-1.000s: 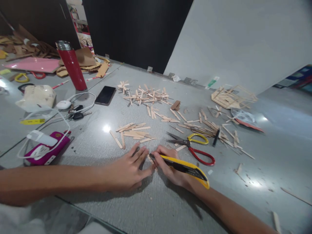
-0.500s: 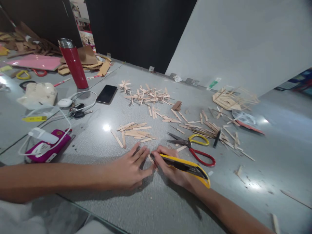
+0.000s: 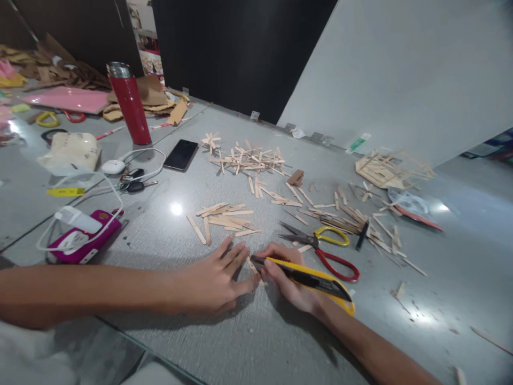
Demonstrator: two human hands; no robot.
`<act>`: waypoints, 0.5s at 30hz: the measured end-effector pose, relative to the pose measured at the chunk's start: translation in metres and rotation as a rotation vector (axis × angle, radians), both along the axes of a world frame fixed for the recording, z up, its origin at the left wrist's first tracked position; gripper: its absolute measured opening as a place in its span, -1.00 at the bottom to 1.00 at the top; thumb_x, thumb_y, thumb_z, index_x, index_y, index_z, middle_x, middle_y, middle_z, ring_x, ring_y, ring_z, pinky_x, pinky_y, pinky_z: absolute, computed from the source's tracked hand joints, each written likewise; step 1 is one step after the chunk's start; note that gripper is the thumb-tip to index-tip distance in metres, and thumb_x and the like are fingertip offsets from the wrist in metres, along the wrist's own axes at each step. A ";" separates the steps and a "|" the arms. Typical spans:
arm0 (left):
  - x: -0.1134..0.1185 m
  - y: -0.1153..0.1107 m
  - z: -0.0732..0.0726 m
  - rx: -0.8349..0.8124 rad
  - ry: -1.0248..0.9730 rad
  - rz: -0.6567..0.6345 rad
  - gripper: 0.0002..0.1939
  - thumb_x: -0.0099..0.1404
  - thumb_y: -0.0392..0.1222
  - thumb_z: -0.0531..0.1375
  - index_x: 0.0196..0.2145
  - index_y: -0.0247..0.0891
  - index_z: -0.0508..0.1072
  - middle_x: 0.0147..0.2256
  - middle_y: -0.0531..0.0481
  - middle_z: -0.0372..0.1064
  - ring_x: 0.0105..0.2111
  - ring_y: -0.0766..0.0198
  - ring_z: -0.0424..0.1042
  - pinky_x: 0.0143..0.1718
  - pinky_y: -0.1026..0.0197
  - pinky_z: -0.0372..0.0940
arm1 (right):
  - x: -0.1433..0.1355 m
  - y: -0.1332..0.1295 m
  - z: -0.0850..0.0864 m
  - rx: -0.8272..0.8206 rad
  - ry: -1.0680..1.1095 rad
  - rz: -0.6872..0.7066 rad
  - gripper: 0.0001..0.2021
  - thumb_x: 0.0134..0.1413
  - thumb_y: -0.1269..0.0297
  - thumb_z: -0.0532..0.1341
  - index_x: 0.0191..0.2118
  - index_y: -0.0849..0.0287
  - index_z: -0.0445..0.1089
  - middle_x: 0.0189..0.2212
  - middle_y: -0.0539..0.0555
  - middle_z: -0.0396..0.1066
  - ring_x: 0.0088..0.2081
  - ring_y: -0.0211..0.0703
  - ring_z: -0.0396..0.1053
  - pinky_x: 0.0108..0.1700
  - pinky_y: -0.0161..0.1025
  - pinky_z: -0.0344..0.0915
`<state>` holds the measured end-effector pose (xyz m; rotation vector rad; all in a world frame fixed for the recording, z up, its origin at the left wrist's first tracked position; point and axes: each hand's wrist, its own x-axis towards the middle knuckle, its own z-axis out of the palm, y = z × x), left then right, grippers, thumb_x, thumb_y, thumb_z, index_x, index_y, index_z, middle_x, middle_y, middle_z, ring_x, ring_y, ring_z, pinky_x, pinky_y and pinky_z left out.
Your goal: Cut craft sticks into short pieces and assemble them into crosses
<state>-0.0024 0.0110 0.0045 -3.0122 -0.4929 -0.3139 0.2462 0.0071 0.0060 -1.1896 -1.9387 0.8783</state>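
Note:
My right hand (image 3: 289, 278) is closed round a yellow and black utility knife (image 3: 316, 279), its tip pointing left and down at a short wooden craft stick (image 3: 255, 268) on the table. My left hand (image 3: 220, 280) lies low over the table, fingers spread, its thumb and fingertips pinning the ends of that stick. Part of the stick is hidden by the thumb and the knife. Just beyond my left fingers lies a small pile of craft sticks (image 3: 226, 218). Scissors (image 3: 316, 240) with one yellow and one red handle rest open beyond my right hand.
More craft sticks (image 3: 248, 160) are strewn farther back, with a stick frame (image 3: 388, 167) at the right. At left stand a red flask (image 3: 130, 107), a phone (image 3: 181, 155), keys (image 3: 134, 184) and a purple device (image 3: 90, 238) with a white cable. The glass table edge (image 3: 160, 355) runs below.
The view has shifted slightly, so everything sits a little farther right. Both hands and the knife stay at the same stick, with only a slight shift of the knife.

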 end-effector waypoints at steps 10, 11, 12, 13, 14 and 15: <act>0.000 -0.001 0.001 -0.057 0.000 0.012 -0.40 0.45 -0.05 0.26 0.33 -0.35 0.29 0.29 -0.60 0.30 0.33 -0.37 0.30 0.34 -0.39 0.07 | -0.004 -0.005 0.011 0.039 -0.072 0.007 -0.79 0.41 0.19 0.18 -0.25 0.11 0.49 -0.52 0.01 0.49 -0.53 -0.17 0.41 -0.44 -0.23 0.28; 0.000 -0.001 0.001 -0.067 0.006 0.013 -0.40 0.45 -0.05 0.26 0.33 -0.35 0.29 0.30 -0.59 0.29 0.34 -0.37 0.30 0.35 -0.39 0.05 | -0.005 -0.005 0.011 0.045 -0.072 0.005 -0.78 0.40 0.18 0.19 -0.29 0.11 0.47 -0.53 -0.01 0.48 -0.54 -0.18 0.39 -0.45 -0.24 0.26; 0.000 -0.001 0.001 -0.077 0.014 0.013 -0.40 0.45 -0.05 0.27 0.33 -0.35 0.28 0.32 -0.58 0.27 0.34 -0.37 0.29 0.36 -0.40 0.04 | -0.007 -0.005 0.011 0.041 -0.076 0.000 -0.76 0.40 0.18 0.19 -0.33 0.10 0.44 -0.55 -0.02 0.45 -0.55 -0.20 0.37 -0.46 -0.25 0.24; 0.000 -0.001 0.001 -0.087 0.022 0.014 -0.39 0.45 -0.05 0.27 0.33 -0.35 0.27 0.33 -0.59 0.25 0.35 -0.37 0.28 0.37 -0.40 0.02 | -0.008 -0.005 0.011 0.033 -0.085 -0.005 -0.72 0.40 0.18 0.18 -0.38 0.09 0.40 -0.57 -0.03 0.42 -0.56 -0.21 0.34 -0.47 -0.25 0.22; 0.000 -0.001 0.002 -0.094 0.030 0.014 -0.38 0.45 -0.05 0.27 0.33 -0.36 0.26 0.34 -0.59 0.23 0.35 -0.38 0.27 0.37 -0.40 0.01 | -0.009 -0.005 0.012 0.024 -0.098 -0.010 -0.69 0.41 0.18 0.17 -0.43 0.08 0.36 -0.59 -0.04 0.39 -0.57 -0.22 0.31 -0.47 -0.26 0.21; 0.000 -0.001 0.003 -0.098 0.035 0.016 -0.37 0.45 -0.05 0.27 0.34 -0.38 0.25 0.34 -0.61 0.22 0.35 -0.39 0.26 0.37 -0.40 -0.01 | -0.010 -0.004 0.012 0.017 -0.108 -0.013 -0.66 0.41 0.18 0.16 -0.46 0.08 0.32 -0.60 -0.05 0.36 -0.58 -0.23 0.29 -0.48 -0.26 0.20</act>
